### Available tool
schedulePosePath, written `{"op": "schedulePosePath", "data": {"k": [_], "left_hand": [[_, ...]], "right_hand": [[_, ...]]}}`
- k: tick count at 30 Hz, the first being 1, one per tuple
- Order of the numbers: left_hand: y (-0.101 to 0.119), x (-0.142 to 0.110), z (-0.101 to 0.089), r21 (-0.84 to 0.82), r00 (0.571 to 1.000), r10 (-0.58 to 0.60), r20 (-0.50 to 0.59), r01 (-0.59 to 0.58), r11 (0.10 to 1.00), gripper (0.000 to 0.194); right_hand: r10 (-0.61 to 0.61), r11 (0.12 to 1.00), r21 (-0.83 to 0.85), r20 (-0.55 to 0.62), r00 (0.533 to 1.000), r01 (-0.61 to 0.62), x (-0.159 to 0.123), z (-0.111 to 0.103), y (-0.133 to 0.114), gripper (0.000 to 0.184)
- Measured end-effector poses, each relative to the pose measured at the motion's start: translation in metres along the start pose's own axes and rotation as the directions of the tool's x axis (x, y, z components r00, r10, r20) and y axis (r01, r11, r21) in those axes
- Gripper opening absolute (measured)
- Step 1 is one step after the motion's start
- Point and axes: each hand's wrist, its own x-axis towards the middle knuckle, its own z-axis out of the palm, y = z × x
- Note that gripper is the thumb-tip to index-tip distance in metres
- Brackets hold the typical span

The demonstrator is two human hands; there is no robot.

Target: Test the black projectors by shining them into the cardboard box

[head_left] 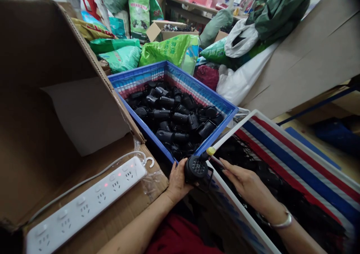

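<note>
In the head view, a black lamp (196, 167) with a round face is held at the lower middle, just outside the near corner of a blue plastic basket (223, 124). Its face is set with a pattern of small, paler cells inside a plain dark ring. A short dark stub rises from its upper right, with a yellow tip (210, 151) beside it, and a thin dark bracket stands out at its right side.

The left hand (177, 182) is clamped on the lamp, gripping its left side and underside. The right hand (247, 184) is just to the right, thumb and fingers brought close together near the stub; whether they grip something cannot be told. The two hands are apart, with the lamp between them.

Counted, there is one lamp in hand, one blue basket, one white-rimmed crate (298, 164) with red, white and blue stripes, one silver bangle (284, 220) on the right wrist and one white power strip (87, 207) lying on cardboard (118, 205). The strip has six socket positions and three glowing red lights. The black cylindrical units (181, 117) heaped in the basket overlap too much to count, as do the dark contents of the crate.
</note>
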Motion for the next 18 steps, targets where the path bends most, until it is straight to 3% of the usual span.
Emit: {"op": "schedulePosePath", "data": {"k": [4, 8, 12, 18], "left_hand": [[-0.0029, 0.0001, 0.0021, -0.003, 1.000, 0.000, -0.013, 0.000, 1.000, 0.086], [-0.0053, -0.0005, 0.0029, -0.005, 1.000, 0.007, -0.018, -0.007, 1.000, 0.085], [-0.0063, -0.0008, 0.0029, -0.004, 1.000, 0.017, -0.013, -0.017, 1.000, 0.085], [-0.0047, 0.0000, 0.0019, -0.002, 1.000, 0.015, -0.007, -0.015, 1.000, 0.085]], "right_hand": [[-0.035, 0.999, -0.024, -0.081, 0.996, 0.033, 0.0037, -0.0044, 0.0009, 0.040], [-0.062, 0.995, -0.080, -0.017, 0.998, 0.060, 0.0035, -0.0042, -0.0010, 0.039], [-0.054, 0.997, -0.058, -0.058, 0.997, 0.051, 0.0019, -0.0038, -0.0013, 0.041], [-0.067, 0.993, -0.102, -0.019, 0.998, 0.064, -0.0002, -0.0047, -0.0003, 0.040]]}}
